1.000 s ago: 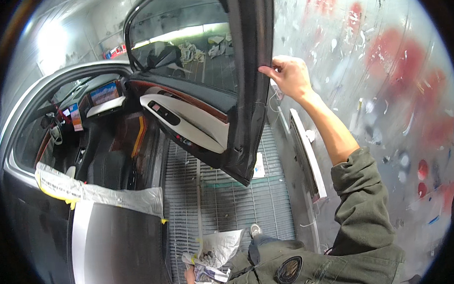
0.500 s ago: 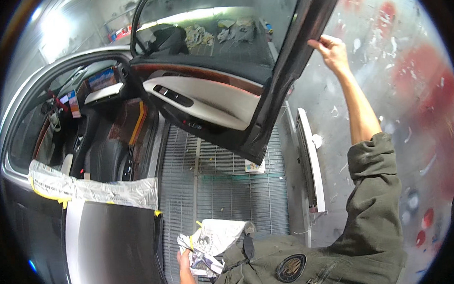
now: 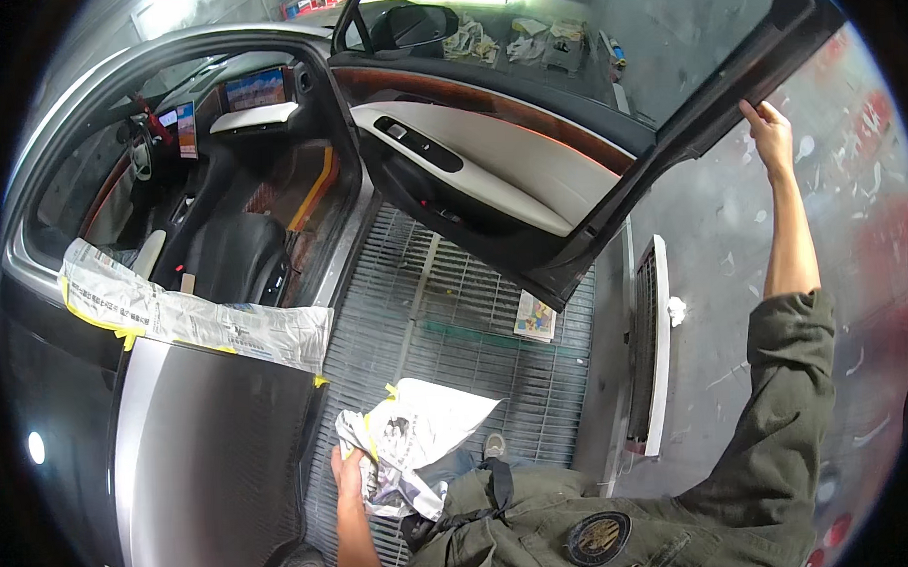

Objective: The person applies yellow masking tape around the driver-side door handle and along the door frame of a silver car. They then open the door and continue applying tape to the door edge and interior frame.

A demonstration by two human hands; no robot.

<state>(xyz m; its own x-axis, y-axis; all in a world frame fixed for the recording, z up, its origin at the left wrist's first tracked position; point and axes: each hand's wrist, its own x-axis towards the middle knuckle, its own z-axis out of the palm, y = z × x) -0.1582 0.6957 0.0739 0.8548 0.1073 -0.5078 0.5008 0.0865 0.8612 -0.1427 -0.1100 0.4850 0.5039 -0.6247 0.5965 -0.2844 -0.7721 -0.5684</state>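
My right hand (image 3: 772,140) is raised at the far right, its fingers curled on the rear edge of the car door (image 3: 515,181). The door stands wide open, with a cream armrest, a wood-look strip and window glass. Low in the middle, my left hand (image 3: 349,474) grips a crumpled sheet of newspaper (image 3: 439,424) with yellow tape along its edge. Its fingertips are partly hidden by the paper. To the left, another newspaper strip (image 3: 210,317) is taped along the top of the grey rear door panel (image 3: 215,442).
Behind the door opening are a dark seat (image 3: 235,256) and a lit dashboard screen (image 3: 255,90). Metal floor grating (image 3: 456,333) runs beside the car, with a small printed booklet (image 3: 535,316) on it. A white-framed panel (image 3: 656,346) leans by the paint-spotted wall (image 3: 717,374).
The open door has swung outward to the right, with my right hand on its edge. My view has shifted, and the newspaper in my left hand is spread more to the right.
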